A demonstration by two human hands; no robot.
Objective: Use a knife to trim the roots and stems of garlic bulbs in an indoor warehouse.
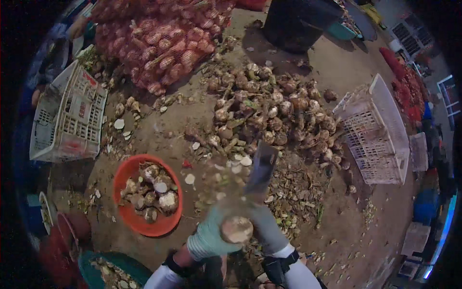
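My left hand, in a teal knit glove, grips a root bulb whose pale, flat face is turned up. My right hand, in a grey glove, holds a wide-bladed cleaver by its handle, with the blade pointing away from me. The handle and the area between both hands are blurred. To the left of my hands sits an orange-red plastic basin holding several trimmed bulbs. Beyond the cleaver tip lies a heap of untrimmed, soil-covered bulbs with stalks.
A red mesh sack of bulbs and a black tub stand at the back. White plastic crates flank the heap. A green basin of scraps sits lower left. Trimmings litter the ground. Another person's hand shows upper left.
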